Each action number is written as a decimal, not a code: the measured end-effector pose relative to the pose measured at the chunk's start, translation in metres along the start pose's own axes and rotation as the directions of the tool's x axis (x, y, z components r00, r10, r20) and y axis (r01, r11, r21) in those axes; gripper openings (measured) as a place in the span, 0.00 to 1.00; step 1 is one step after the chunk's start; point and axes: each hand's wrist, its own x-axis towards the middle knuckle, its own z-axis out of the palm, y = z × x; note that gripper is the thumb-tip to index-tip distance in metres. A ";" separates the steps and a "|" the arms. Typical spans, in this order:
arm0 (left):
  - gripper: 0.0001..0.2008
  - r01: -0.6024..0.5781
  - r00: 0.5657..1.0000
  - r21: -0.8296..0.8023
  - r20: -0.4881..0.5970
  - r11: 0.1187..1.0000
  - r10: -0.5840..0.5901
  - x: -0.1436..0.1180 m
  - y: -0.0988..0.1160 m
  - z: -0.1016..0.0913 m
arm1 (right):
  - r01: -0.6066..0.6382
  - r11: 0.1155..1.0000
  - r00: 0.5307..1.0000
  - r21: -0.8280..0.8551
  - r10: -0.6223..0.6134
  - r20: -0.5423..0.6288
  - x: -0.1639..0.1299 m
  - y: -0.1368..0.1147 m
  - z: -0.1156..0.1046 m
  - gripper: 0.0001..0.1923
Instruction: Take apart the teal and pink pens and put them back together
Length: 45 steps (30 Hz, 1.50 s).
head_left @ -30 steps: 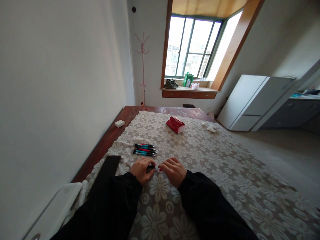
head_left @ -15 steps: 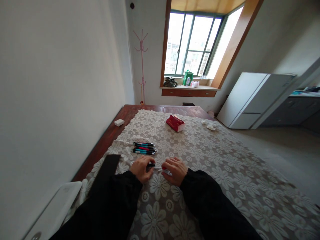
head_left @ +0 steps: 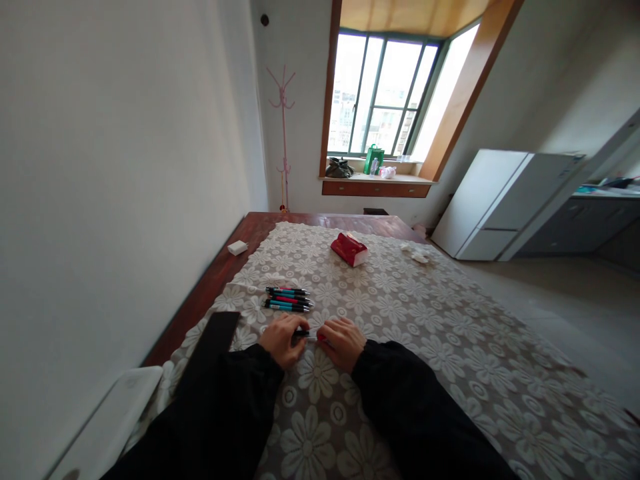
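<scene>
Both my hands rest close together on a flower-patterned lace cloth [head_left: 425, 320] that covers a wooden table. My left hand [head_left: 281, 339] pinches the dark end of a pen [head_left: 309, 335], and my right hand [head_left: 342, 341] grips its other end, where a bit of red shows. The pen lies level between the two hands. Just beyond my hands lies a small pile of several pens [head_left: 289, 299] with black, teal and red barrels.
A flat black object [head_left: 215, 337] lies left of my left arm, and a white device [head_left: 107, 420] sits at the near left. Farther off are a red tissue pack [head_left: 349, 249], crumpled white paper [head_left: 417, 253], a small white block [head_left: 237, 247]. A white fridge [head_left: 500, 203] stands right.
My hands drew slightly apart along the pen half a second ago and have come back together. The pile of pens has not moved.
</scene>
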 end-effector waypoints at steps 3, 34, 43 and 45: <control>0.11 0.003 1.000 -0.009 -0.004 1.000 -0.003 -0.001 0.000 0.000 | -0.016 1.000 1.000 0.026 0.017 -0.020 -0.001 -0.001 -0.006 0.04; 0.16 -0.048 0.999 0.021 0.026 0.999 0.047 -0.002 0.014 -0.012 | 0.007 0.996 0.999 0.090 -0.010 0.035 -0.010 0.008 -0.025 0.04; 0.15 -0.032 0.999 0.001 0.037 0.999 0.032 -0.002 0.015 -0.013 | -0.003 0.996 1.000 0.092 0.000 0.030 -0.010 0.009 -0.021 0.07; 0.15 -0.033 0.999 0.002 0.027 0.999 0.033 -0.002 0.014 -0.012 | 0.003 0.995 0.999 0.099 -0.006 0.034 -0.010 0.009 -0.021 0.06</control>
